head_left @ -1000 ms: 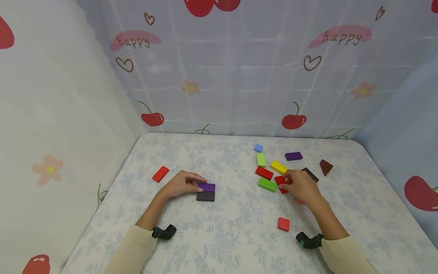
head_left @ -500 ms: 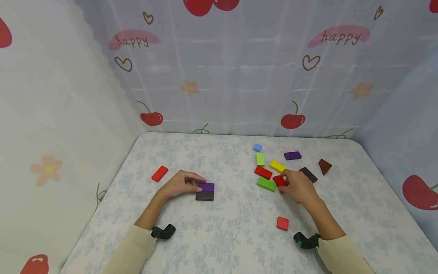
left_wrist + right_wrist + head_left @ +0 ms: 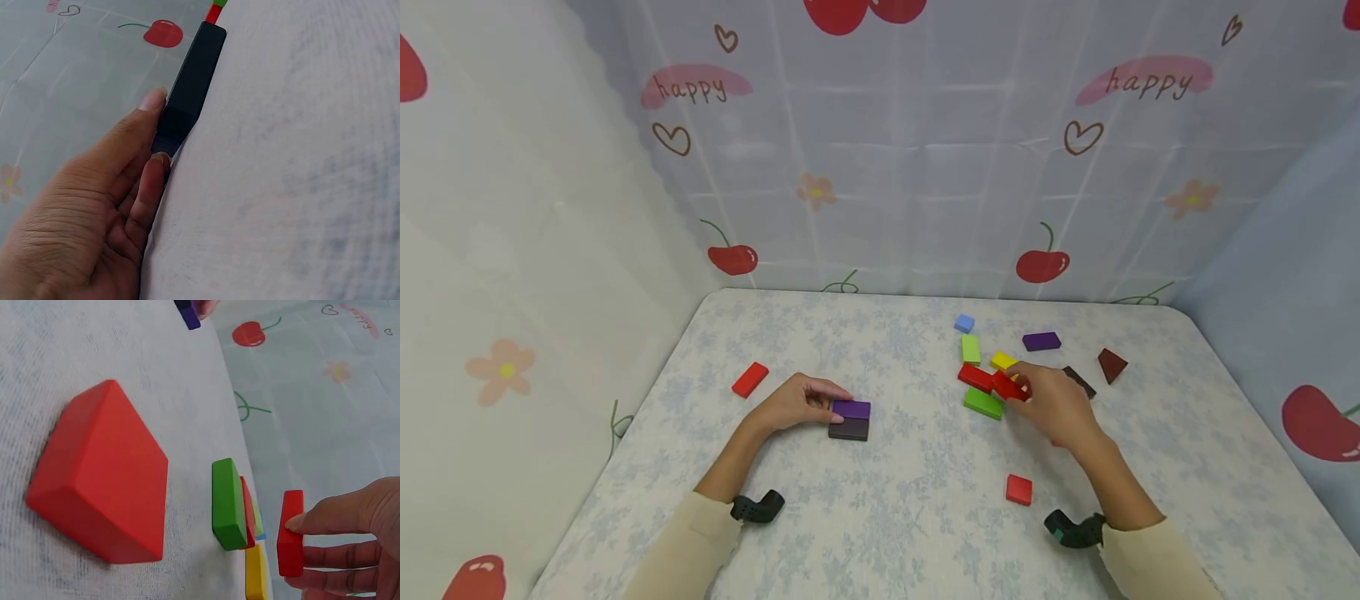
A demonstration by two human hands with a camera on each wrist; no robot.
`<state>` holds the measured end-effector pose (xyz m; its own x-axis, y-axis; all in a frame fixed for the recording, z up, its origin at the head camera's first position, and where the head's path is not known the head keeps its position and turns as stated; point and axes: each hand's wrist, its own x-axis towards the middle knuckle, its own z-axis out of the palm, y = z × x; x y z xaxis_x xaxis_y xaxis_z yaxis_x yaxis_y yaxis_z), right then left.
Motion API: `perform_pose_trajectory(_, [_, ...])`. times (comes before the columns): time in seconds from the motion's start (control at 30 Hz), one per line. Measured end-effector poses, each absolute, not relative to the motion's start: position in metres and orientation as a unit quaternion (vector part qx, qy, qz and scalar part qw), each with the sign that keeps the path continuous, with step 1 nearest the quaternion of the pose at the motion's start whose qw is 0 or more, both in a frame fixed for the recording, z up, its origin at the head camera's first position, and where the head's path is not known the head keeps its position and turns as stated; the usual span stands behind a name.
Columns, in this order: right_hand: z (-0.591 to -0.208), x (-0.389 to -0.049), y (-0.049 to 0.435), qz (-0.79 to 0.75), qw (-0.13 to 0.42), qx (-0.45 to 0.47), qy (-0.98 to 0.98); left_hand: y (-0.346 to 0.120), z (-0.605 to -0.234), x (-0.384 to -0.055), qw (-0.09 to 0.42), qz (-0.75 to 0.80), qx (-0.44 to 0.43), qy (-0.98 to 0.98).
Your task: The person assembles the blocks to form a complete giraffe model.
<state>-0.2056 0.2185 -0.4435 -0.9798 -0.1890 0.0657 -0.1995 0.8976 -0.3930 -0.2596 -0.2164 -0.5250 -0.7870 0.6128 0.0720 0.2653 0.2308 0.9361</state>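
Clearly, in the head view, both hands are busy over the table (image 3: 917,525). The left hand (image 3: 801,404) pinches a purple block (image 3: 852,409) between thumb and fingers, with a black block (image 3: 848,429) touching it on the side nearer the person. A long red block (image 3: 750,379) lies beyond that wrist, apart from the rest. The right hand (image 3: 1056,404) pinches a tilted red block (image 3: 1010,387) right by the loose cluster — a flat red block (image 3: 975,377), a green block (image 3: 983,404) and a yellow block (image 3: 1002,361). Behind these are a lime block (image 3: 971,349) and a small blue block (image 3: 965,322); a brown wedge (image 3: 1112,366) sits farther right.

From the left wrist, the thumb and a fingertip meet the near end of the dark pair; the other fingers are partly hidden, so their exact hold I can't tell.

From the right wrist, the tilted red block is gripped thumb against fingers, seemingly off the table — and a chunky red block (image 3: 103,478) looms close to the camera.
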Motion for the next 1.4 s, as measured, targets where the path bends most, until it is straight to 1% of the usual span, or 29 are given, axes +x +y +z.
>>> perform_pose_trajectory(0.3, [-0.438, -0.19, 0.19, 0.222, 0.034, 0.176, -0.958, -0.216, -0.522, -0.258, 0.161, 0.547, 0.28, 0.772])
perform_pose_trajectory(0.6, [-0.441, -0.18, 0.154, 0.209, -0.001, 0.224, -0.952, -0.216, -0.526, -0.259, 0.158, 0.538, 0.27, 0.782])
perform_pose_trajectory(0.7, [-0.442, -0.18, 0.141, 0.202, -0.006, 0.24, -0.95, -0.215, -0.525, -0.257, 0.155, 0.534, 0.271, 0.786])
perform_pose_trajectory(0.9, [-0.442, -0.183, 0.12, 0.188, -0.016, 0.253, -0.949, -0.211, -0.507, -0.249, 0.151, 0.541, 0.278, 0.779])
perform_pose_trajectory(1.03, [-0.442, -0.186, 0.107, 0.172, -0.021, 0.267, -0.948, -0.211, -0.503, -0.247, 0.151, 0.551, 0.279, 0.772])
perform_pose_trajectory(1.27, [-0.452, -0.195, 0.09, 0.163, -0.03, 0.284, -0.944, -0.214, -0.519, -0.256, 0.149, 0.543, 0.265, 0.783])
perform_pose_trajectory(1.4, [-0.462, -0.196, 0.089, 0.167, -0.036, 0.27, -0.948, -0.214, -0.526, -0.258, 0.152, 0.549, 0.265, 0.778])
